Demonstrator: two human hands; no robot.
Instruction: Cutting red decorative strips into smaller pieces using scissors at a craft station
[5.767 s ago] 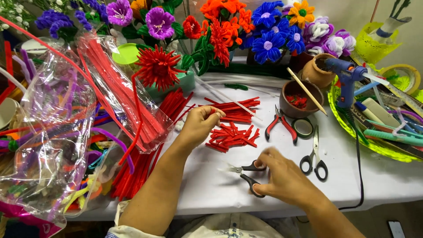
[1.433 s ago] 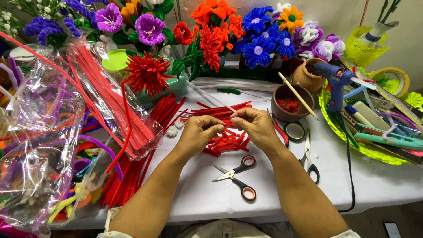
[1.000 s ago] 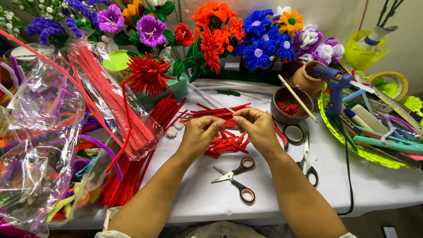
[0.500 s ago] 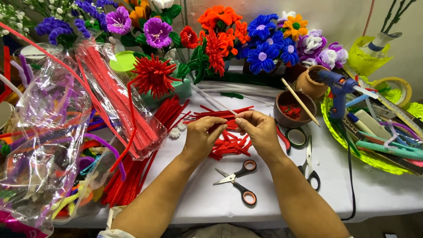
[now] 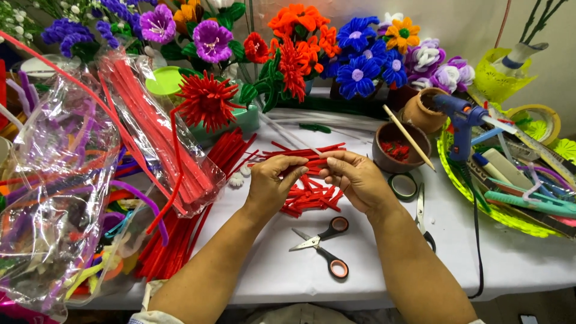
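Both hands meet over the middle of a white table (image 5: 516, 264). My left hand (image 5: 273, 183) and my right hand (image 5: 354, 177) pinch a short red pipe-cleaner piece (image 5: 312, 163) between their fingertips. Below them lies a pile of cut red pipe-cleaner pieces (image 5: 309, 198). Orange-handled scissors (image 5: 324, 243) rest open on the table in front of my hands. More red pieces (image 5: 300, 151) fan out just beyond my fingers.
Clear bags of long red pipe cleaners (image 5: 156, 138) and mixed colours (image 5: 54, 198) stand at left. Pipe-cleaner flowers (image 5: 300, 42) line the back. A brown bowl with a stick (image 5: 399, 147), tape roll (image 5: 403, 186), second scissors (image 5: 421, 210), blue glue gun (image 5: 459, 120) and green tray (image 5: 510, 210) sit at right.
My right hand left the orange-handled scissors on the table and joined my left hand over the red pile. Both now hold a red piece between them.
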